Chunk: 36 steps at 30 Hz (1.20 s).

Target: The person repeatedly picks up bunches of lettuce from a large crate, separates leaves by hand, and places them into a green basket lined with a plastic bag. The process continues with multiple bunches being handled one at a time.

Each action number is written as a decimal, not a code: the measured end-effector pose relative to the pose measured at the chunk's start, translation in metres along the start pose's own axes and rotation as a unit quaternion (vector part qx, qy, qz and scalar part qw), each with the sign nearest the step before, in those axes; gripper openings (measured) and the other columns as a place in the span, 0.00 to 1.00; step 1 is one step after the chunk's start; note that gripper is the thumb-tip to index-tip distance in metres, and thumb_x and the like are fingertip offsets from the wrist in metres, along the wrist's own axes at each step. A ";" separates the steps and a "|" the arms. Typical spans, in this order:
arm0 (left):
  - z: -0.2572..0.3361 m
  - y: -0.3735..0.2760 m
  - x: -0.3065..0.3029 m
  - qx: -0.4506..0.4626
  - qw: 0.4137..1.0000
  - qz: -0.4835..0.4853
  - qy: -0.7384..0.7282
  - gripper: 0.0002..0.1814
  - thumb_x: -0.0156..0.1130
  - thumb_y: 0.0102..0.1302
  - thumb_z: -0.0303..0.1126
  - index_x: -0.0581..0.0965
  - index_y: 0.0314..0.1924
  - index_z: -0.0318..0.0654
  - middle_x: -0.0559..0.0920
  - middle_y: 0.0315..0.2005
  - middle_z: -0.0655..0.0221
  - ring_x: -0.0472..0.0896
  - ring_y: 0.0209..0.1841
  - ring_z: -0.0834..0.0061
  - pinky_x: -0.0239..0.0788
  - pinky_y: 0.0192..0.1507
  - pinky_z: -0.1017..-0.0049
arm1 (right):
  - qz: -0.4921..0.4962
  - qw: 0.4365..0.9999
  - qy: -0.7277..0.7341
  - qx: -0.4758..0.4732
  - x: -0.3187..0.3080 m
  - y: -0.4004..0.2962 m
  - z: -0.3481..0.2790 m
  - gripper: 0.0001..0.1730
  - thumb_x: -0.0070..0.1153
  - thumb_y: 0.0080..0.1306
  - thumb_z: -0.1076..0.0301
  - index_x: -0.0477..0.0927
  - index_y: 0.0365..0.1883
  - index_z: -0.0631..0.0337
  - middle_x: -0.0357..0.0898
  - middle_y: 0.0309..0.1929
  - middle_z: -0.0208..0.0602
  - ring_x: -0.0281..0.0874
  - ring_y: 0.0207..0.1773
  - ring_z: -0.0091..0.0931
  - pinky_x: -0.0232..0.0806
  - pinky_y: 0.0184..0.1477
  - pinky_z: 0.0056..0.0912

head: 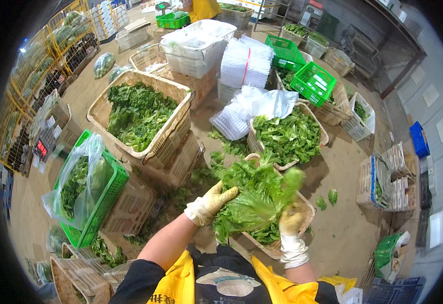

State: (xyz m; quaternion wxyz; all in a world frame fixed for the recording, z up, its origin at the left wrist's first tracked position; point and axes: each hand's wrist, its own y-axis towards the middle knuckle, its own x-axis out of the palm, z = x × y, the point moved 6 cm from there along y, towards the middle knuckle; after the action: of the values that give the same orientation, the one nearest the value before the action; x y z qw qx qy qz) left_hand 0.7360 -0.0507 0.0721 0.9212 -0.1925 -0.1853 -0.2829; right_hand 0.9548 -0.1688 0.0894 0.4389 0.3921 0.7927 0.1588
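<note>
A large leafy green lettuce (257,195) is held between my two gloved hands above a plastic crate (309,209). My left hand (214,201) grips its left side, thumb on top of the leaves and fingers hidden behind them. At the stem end on the right, my right hand (292,218) is closed around the leaves, slightly blurred. More greens lie in the crate below. Just beyond it, another crate is heaped with loose lettuce leaves (288,136). To the left, a green basket (120,171) holds an open clear plastic bag (88,148) with greens inside.
A deep crate of dark greens (141,114) stands on another crate ahead left. White foam wrap (246,62) and plastic film (269,100) lie beyond the lettuce. Fallen leaves (332,197) dot the floor at right. A scale display (42,148) glows at left. Another person (204,9) stands at the back.
</note>
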 end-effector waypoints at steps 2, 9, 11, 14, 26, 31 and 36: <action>-0.001 -0.002 -0.001 -0.008 1.000 0.003 -0.004 0.31 0.61 0.65 0.42 0.63 0.63 0.38 0.73 0.54 0.70 0.70 0.54 0.77 0.62 0.58 0.72 | -0.057 0.839 0.303 0.448 0.023 -0.030 0.084 0.25 0.55 0.64 0.49 0.73 0.44 0.65 0.78 0.25 0.34 0.73 0.27 0.27 0.66 0.40 0.31; 0.050 -0.015 0.012 0.400 0.872 0.035 0.281 0.35 0.53 0.62 0.61 0.73 0.57 0.40 0.69 0.58 0.57 0.65 0.62 0.58 0.55 0.63 0.58 | -0.223 0.605 0.606 0.467 0.036 -0.021 0.008 0.52 0.70 0.46 0.42 0.62 0.64 0.55 0.68 0.58 0.36 0.68 0.57 0.31 0.66 0.54 0.41; 0.051 -0.005 0.024 0.209 0.974 -0.053 -0.074 0.34 0.48 0.65 0.61 0.71 0.59 0.42 0.70 0.58 0.57 0.68 0.61 0.60 0.59 0.63 0.58 | -0.213 0.610 0.648 0.404 0.029 -0.010 0.011 0.49 0.74 0.45 0.50 0.65 0.63 0.55 0.72 0.54 0.33 0.72 0.53 0.28 0.70 0.49 0.34; 0.004 -0.007 0.012 -0.146 0.910 -0.068 -0.381 0.33 0.42 0.68 0.58 0.69 0.61 0.41 0.75 0.56 0.60 0.74 0.56 0.64 0.64 0.61 0.60 | -0.303 0.654 0.596 0.355 0.035 -0.002 -0.013 0.34 0.61 0.54 0.68 0.68 0.61 0.56 0.78 0.40 0.27 0.73 0.32 0.18 0.66 0.30 0.20; -0.010 -0.006 -0.020 -0.120 0.954 0.072 -0.264 0.34 0.48 0.55 0.27 0.61 0.66 0.43 0.75 0.52 0.64 0.78 0.48 0.65 0.73 0.50 0.67 | -0.433 0.735 0.438 0.284 0.049 -0.012 0.012 0.44 0.59 0.61 0.52 0.54 0.70 0.58 0.69 0.51 0.30 0.66 0.27 0.14 0.61 0.25 0.14; -0.009 0.005 -0.037 -0.032 0.979 0.021 -0.201 0.37 0.50 0.50 0.23 0.61 0.66 0.40 0.74 0.53 0.67 0.75 0.51 0.73 0.68 0.54 0.73 | -0.507 0.668 0.503 0.212 0.038 0.020 -0.027 0.44 0.58 0.58 0.66 0.52 0.70 0.60 0.59 0.65 0.36 0.54 0.68 0.25 0.52 0.65 0.27; -0.032 -0.001 -0.064 0.025 0.994 0.029 -0.105 0.39 0.51 0.52 0.25 0.58 0.68 0.37 0.70 0.60 0.68 0.69 0.58 0.76 0.59 0.59 0.76 | -0.543 0.792 0.255 0.115 0.057 0.017 -0.008 0.42 0.46 0.50 0.80 0.56 0.68 0.62 0.63 0.64 0.43 0.62 0.65 0.31 0.56 0.63 0.26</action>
State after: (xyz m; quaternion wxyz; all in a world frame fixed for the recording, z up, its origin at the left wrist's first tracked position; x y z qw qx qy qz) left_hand 0.6935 -0.0377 0.0168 0.9090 -0.2030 -0.2823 -0.2297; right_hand 0.9391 -0.1140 0.0719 0.1870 -0.1095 0.9707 -0.1036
